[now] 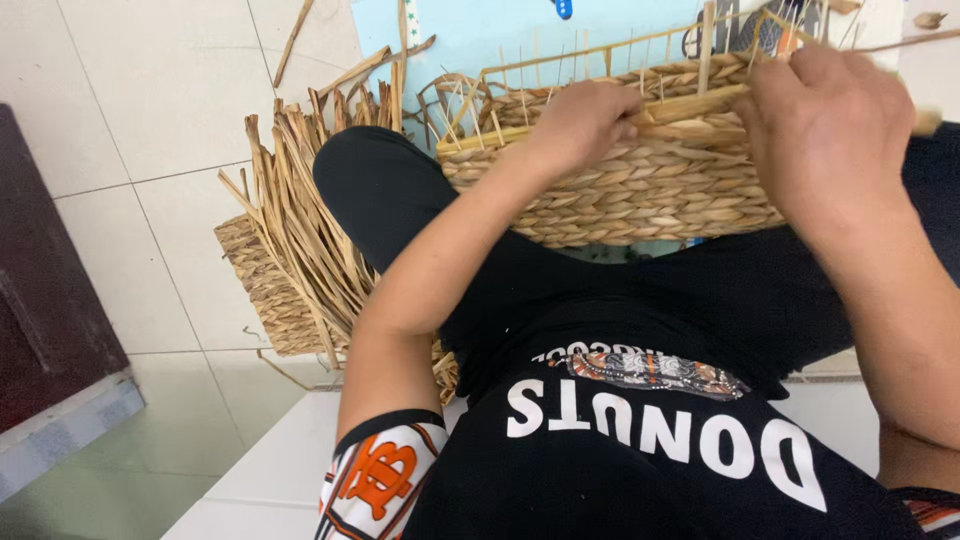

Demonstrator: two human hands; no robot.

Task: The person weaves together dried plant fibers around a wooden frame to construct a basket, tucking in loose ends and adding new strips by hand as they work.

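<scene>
Head view: we've got the half-woven tan straw basket (620, 180) on our lap at 12 o'clock.
Left hand (580, 120) and right hand (825, 125) both pinch the flat rim strand (690, 105); uneven pull could snap it or bend thin wire uprights (560, 65). Loose dried reeds (300, 210) at 9 o'clock might snag.

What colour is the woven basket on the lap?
Tan, straw-coloured braided weave on the woven basket; the head view shows it best.

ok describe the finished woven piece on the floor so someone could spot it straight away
Start at the pale tiled floor left of the person's black-clad knee. A loose bundle of dry straw strips lies there, and under it sits the flat woven mat. Unlike the basket under both hands, it is untouched and has no upright sticks.
</scene>
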